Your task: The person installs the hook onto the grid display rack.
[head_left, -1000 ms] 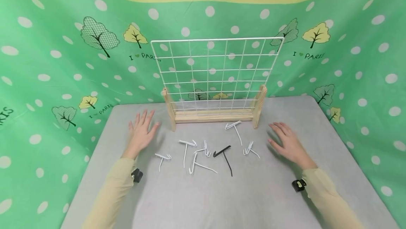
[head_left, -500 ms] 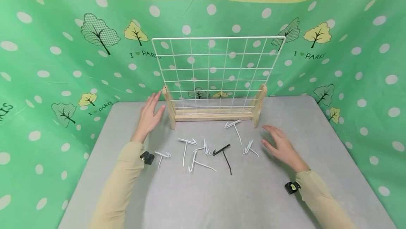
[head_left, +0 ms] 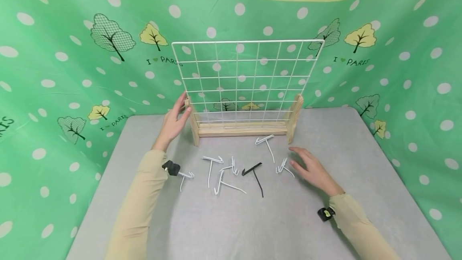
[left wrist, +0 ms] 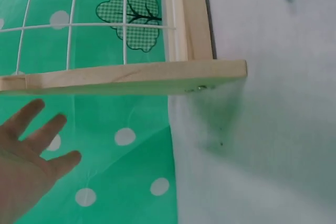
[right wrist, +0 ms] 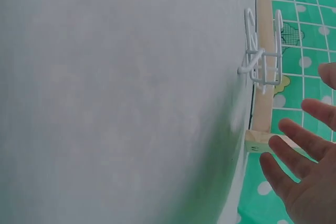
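A white wire grid panel (head_left: 245, 41) stands upright in a wooden base (head_left: 245, 132) at the back of the table. My left hand (head_left: 172, 125) is beside the base's left wooden post (head_left: 194, 125), fingers extended and spread, holding nothing. In the left wrist view a gap shows between the fingertips (left wrist: 37, 104) and the post. My right hand (head_left: 314, 168) hovers at the right with spread fingers, close to a white wire hook (head_left: 282, 166). A black hook (head_left: 254, 170) and several other white hooks, such as one (head_left: 265, 140) by the base, lie in front of the grid.
Green polka-dot cloth (head_left: 408, 71) with printed trees hangs behind and at both sides of the grey table (head_left: 231, 228). A black wrist camera (head_left: 172, 168) on the left wrist overlaps the leftmost white hook (head_left: 186, 175) in the head view.
My left hand has moved forward and right, up to the grid's left post. My right hand has shifted left, nearer the white hooks. The grid and hooks have stayed in place.
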The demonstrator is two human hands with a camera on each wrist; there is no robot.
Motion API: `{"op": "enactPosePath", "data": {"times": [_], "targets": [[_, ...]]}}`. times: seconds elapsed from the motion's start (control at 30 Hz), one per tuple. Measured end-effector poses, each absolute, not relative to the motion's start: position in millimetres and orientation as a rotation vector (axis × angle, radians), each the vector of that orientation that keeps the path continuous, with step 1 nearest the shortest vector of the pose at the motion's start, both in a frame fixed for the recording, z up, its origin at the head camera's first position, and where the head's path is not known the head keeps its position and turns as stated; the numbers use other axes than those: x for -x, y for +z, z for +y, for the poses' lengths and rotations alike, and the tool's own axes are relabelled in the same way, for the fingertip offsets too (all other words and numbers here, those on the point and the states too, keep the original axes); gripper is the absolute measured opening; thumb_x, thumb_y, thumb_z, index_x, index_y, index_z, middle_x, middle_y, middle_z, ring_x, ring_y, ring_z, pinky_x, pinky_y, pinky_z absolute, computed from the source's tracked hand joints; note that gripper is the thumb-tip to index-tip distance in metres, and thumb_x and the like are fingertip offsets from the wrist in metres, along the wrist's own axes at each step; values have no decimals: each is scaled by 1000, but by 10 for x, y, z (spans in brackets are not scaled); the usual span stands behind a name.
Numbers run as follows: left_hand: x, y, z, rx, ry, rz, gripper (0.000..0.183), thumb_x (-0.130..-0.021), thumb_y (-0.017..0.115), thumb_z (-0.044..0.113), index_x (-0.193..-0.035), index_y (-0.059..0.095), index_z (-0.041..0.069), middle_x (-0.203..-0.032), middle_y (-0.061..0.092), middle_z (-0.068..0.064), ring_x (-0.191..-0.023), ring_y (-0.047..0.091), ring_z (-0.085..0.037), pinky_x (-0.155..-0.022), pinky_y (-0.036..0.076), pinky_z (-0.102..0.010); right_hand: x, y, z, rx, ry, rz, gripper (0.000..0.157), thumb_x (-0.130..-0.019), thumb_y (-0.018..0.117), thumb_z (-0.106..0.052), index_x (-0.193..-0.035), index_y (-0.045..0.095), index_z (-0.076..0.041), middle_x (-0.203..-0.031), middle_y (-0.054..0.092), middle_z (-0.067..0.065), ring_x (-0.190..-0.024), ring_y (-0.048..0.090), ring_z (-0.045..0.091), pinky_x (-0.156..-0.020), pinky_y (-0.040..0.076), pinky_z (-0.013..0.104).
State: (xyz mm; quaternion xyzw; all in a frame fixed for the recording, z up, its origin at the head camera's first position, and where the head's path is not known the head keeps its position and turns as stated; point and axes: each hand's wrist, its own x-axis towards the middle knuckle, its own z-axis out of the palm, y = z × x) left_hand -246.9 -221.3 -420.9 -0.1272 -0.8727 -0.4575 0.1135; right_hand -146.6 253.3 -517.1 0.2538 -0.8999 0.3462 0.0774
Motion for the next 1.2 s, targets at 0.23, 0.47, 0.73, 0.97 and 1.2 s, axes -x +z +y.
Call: {"op": "enactPosePath", "data": {"times": [0.23, 0.47, 0.73, 0.97, 1.2], "targets": [[2388, -3990, -2094, 332, -1597, -2401, 42, -102, 48, 9, -142, 42, -4, -137, 46, -29, -124, 47, -42, -103, 44, -51, 1508, -5221, 2472, -879, 1154, -2622, 39, -87, 69, 0, -125, 59, 1, -126, 58, 17, -119, 51, 35, -103, 39, 52], [2391, -3995, -2123, 256, -1722, -2395, 42, -103, 48, 15, -143, 44, 4, -140, 44, -29, -119, 51, -46, -90, 51, -56, 1510, -5252, 2400, -884, 1329, -2677, 29, -86, 69, 3, -115, 65, 1, -119, 63, 15, -114, 55, 34, -105, 42, 37], [2562, -4217, -2206, 235, -1814, -2379, 48, -103, 50, 24, -148, 41, 14, -143, 42, -24, -119, 50, -44, -83, 55, -51, 1563, -5235, 2433, -823, 1426, -2748, 24, -87, 69, 2, -110, 68, -2, -115, 65, 12, -110, 58, 31, -100, 47, 40], [2436, -4016, -2141, 241, -1828, -2396, 47, -103, 47, 15, -148, 37, 6, -143, 40, -29, -120, 48, -48, -84, 53, -58, 1618, -5195, 2412, -794, 1469, -2760, 19, -87, 70, 1, -106, 69, 1, -108, 67, 14, -102, 60, 32, -93, 50, 40], [2377, -3947, -2111, 221, -1852, -2393, 47, -103, 49, 15, -148, 37, 5, -143, 40, -28, -121, 48, -47, -85, 52, -58, 1532, -4866, 2297, -667, 1577, -2822, 17, -87, 67, 6, -104, 66, 10, -102, 66, 23, -92, 61, 31, -82, 54, 42]]}}
